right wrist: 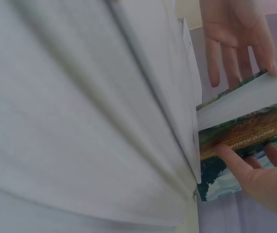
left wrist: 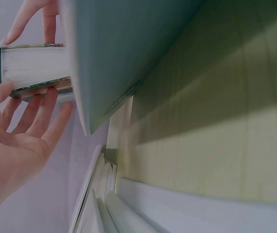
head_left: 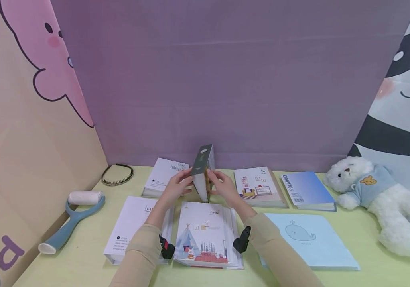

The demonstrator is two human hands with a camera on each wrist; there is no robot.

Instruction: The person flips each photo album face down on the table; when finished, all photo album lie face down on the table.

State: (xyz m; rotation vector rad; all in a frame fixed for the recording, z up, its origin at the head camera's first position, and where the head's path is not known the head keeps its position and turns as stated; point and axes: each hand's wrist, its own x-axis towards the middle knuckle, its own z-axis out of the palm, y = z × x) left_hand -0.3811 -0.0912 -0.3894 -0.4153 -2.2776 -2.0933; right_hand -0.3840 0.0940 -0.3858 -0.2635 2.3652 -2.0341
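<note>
A thick photo album (head_left: 202,169) with a dark green spine stands upright between both hands at the back middle of the table. My left hand (head_left: 177,185) holds it from the left, thumb near the spine edge. From the right, my right hand (head_left: 225,186) grips the other cover. In the right wrist view, the painted cover reads "PHOTO ALBUM" (right wrist: 254,131), with the right thumb (right wrist: 233,160) laid across it. White page edges (left wrist: 34,63) show in the left wrist view. Just in front lies a white album with a tent picture (head_left: 203,235).
White albums lie to the left, front (head_left: 133,227) and back (head_left: 163,175). Rightward are a room-picture album (head_left: 259,185), a blue Polaroid album (head_left: 307,189), a whale-print album (head_left: 309,239) and a teddy bear (head_left: 373,187). A lint roller (head_left: 70,223) and headband (head_left: 119,181) are far left.
</note>
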